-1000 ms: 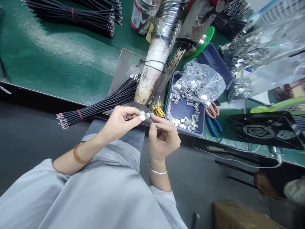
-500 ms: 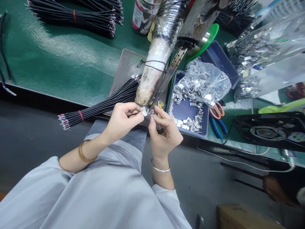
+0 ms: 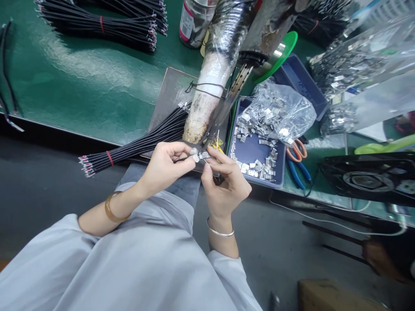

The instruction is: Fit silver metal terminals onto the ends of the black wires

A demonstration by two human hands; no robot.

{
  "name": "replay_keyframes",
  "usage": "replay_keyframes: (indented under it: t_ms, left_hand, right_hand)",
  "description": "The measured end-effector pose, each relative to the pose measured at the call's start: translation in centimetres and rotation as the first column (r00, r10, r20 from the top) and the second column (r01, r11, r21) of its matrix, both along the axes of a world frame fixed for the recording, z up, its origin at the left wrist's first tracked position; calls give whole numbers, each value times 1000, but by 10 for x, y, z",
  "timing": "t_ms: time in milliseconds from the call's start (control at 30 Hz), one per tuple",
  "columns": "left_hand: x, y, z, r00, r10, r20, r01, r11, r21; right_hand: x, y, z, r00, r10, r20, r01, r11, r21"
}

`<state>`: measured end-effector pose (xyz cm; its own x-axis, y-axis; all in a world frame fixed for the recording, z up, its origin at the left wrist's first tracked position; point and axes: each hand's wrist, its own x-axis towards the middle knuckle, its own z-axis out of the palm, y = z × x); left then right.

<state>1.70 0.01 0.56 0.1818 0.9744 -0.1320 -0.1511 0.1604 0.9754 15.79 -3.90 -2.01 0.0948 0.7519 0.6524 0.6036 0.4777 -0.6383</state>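
Note:
My left hand (image 3: 171, 162) pinches a small silver metal connector (image 3: 203, 155) between thumb and forefinger. Whitish covers wrap those two fingertips. From the right, my right hand (image 3: 225, 177) closes in a loose pinch on a thin wire (image 3: 206, 161), whose tip is at the connector. What lies behind the fingers is hidden. Just beyond both hands are the lower end of a whitish wrapped tube (image 3: 202, 103) and dark metal rods. Left of them, a bundle of black cables (image 3: 142, 140), tied with a red band, lies across a dark board (image 3: 165, 93).
On the right, a blue tray (image 3: 251, 151) holds several metal connectors and a plastic bag (image 3: 279, 108). Pliers (image 3: 297, 166) and a black fan (image 3: 366, 177) lie farther right. More cable bundles (image 3: 103, 26) and a jar (image 3: 196, 23) stand at the back of the green table (image 3: 87, 82).
My right hand has shifted slightly right and down, its fingers a little farther from the left fingertips. More of the metal connector shows between the hands.

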Motion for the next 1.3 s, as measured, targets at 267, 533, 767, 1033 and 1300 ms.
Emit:
replay_keyframes:
  t_ms: [267, 533, 767, 1033, 1300]
  left_hand:
    - [1, -3, -3, 999, 48, -14, -47, 998, 48]
    - [4, -5, -4, 993, 113, -41, -109, 990, 88]
    - [4, -6, -5, 993, 78, -93, -72, 995, 66]
    - [3, -7, 0, 989, 98, -109, -83, 987, 135]
    - [-3, -5, 0, 995, -82, -60, 85, 995, 47]
  right_hand:
    - [-1, 5, 2, 993, -58, 105, 49, 995, 88]
    - [-4, 7, 8, 991, -73, 109, 60, 992, 115]
    - [-3, 4, 6, 995, -80, 53, 79, 996, 31]
    - [-7, 5, 13, 992, -90, 93, 81, 992, 95]
    - [6, -4, 3, 962, -73, 264, 35, 989, 146]
